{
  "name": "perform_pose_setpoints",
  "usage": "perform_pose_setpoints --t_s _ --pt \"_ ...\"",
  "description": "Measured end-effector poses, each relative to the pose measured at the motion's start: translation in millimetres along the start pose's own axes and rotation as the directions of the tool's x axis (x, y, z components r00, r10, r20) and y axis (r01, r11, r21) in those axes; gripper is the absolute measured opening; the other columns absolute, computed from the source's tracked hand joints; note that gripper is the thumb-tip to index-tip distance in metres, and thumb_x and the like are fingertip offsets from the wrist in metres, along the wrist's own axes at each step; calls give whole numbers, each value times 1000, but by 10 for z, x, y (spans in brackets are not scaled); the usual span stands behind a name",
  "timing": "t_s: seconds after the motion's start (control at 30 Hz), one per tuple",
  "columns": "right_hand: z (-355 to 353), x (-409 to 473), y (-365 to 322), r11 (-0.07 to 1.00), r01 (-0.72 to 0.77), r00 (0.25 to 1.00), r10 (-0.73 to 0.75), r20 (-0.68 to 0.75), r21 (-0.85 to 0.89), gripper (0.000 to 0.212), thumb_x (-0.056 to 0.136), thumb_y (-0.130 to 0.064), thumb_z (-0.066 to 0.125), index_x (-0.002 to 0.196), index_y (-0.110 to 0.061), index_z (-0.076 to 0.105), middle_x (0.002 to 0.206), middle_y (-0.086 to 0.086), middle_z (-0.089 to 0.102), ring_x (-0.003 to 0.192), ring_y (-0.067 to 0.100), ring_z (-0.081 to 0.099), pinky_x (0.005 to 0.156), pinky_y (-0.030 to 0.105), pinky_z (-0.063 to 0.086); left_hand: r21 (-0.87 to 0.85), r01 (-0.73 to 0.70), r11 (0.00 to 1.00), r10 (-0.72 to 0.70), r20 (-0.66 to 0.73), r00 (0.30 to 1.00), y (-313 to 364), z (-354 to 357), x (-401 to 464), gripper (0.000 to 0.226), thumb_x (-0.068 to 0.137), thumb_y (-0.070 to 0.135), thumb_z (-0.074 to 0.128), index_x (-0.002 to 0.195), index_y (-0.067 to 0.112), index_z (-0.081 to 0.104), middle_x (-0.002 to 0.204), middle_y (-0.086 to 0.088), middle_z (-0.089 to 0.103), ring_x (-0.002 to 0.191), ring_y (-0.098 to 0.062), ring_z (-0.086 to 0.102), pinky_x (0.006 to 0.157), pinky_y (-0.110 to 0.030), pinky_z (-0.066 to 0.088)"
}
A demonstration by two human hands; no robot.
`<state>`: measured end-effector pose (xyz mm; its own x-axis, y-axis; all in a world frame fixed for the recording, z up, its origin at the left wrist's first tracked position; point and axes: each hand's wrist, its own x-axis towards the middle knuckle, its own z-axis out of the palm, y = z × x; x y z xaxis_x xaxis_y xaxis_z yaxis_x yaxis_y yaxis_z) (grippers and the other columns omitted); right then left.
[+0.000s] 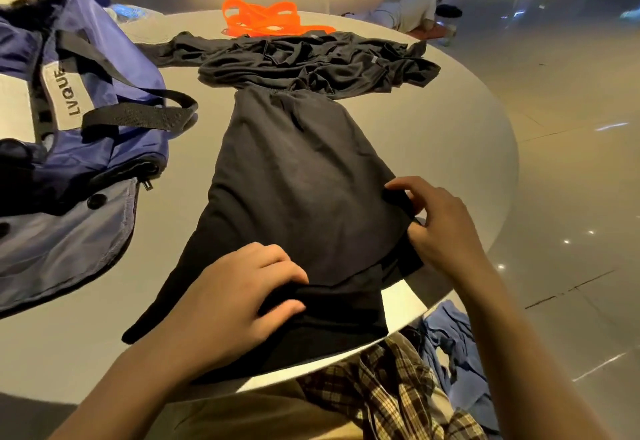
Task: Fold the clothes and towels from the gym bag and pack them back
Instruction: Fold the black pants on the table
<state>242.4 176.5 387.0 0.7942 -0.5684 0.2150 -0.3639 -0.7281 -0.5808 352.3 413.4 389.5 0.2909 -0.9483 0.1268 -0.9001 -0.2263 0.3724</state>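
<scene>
1. Sitting at the desk's (433,135) left, the blue gym bag (79,135) gapes unzipped.
2. The left hand (239,304) pinches the near hem of the dark garment (298,183) spread mid-desk.
3. The right hand (440,221), its grip curled, pinches that garment's right edge.
4. Crumpled black clothes (311,62) lie beyond.

The only readable lettering is "LVQUE", printed in dark capitals on a pale grey panel (64,93) sewn to the side of the blue gym bag (114,69) at the left of the round table (433,149). The word runs sideways along the panel, reading upward, between the bag's black webbing straps (138,116); its upper end runs under a strap, so more letters may be hidden. A small pale tag (374,59) shows on the crumpled black garment (311,62) farther back, but it is too small to read.
</scene>
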Motion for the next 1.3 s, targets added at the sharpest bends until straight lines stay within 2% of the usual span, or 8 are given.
perform_pose_setpoints --t_s 0.13,0.37,0.47,0.6,0.7,0.8,1.0,1.3 --pt "-178 -41 -40 989 150 985 -151 -88 -9 41 78 9 59 107 -18 65 101 -2 57 89 15 51 74 11 33 -249 0 968 -15 -57 998 -55 -208 -22 22 86 50 50 96 36 64 90 21 62 86 3 59 72 -20 46" --pt "-267 -69 28 893 232 914 -64 401 -385 32 85 -29 46 111 -43 58 104 -10 50 101 10 42 87 28 17 -155 -116 981 170 402 900 24 -324 270 42 84 63 47 112 36 63 101 22 61 94 8 56 80 -15 43" --pt "-395 6 -3 966 176 942 -108 319 -191 31 75 -36 41 98 -45 60 104 -12 44 101 7 40 90 29 28 -345 -82 935 158 199 967 -71 -658 595 35 86 52 52 105 29 70 98 21 67 93 6 61 80 -9 44" --pt "-62 420 -251 974 221 975 -220 35 -54 31 91 -38 47 111 -26 65 116 -4 51 108 11 47 90 24 36 -3 -20 1000 19 -61 998 -478 -783 1348 28 97 38 49 113 23 66 113 7 64 99 -1 54 85 -15 38" --pt "301 613 -309 958 220 955 -173 239 -184 60 95 -54 33 147 -25 32 154 6 25 141 21 22 115 32 20 197 170 966 -135 -177 975 -896 -683 1917 36 100 37 39 128 22 56 131 -1 56 122 -20 48 102 -38 31" --pt "452 487 -122 941 116 917 22 399 -319 68 89 -67 8 150 -40 -4 160 -3 -10 146 13 -11 119 33 -8 359 266 895 -265 -55 963 -1204 -431 2144 52 100 50 26 146 27 34 153 1 32 143 -18 21 114 -55 0" --pt "409 474 -12 921 110 921 46 386 -373 75 68 -73 -20 141 -52 -21 155 -14 -25 138 2 -29 114 31 -20 388 190 902 -245 97 965 -1388 84 2067 76 69 80 -9 139 52 -19 159 7 -19 146 -18 -18 111 -59 -14" --pt "406 720 31 913 198 894 -19 447 -357 73 74 -73 -16 144 -52 -15 157 -14 -19 141 3 -25 116 33 -16 295 220 930 -235 16 972 -1598 -63 2290 75 79 79 9 148 48 12 161 7 7 148 -17 3 113 -62 1"
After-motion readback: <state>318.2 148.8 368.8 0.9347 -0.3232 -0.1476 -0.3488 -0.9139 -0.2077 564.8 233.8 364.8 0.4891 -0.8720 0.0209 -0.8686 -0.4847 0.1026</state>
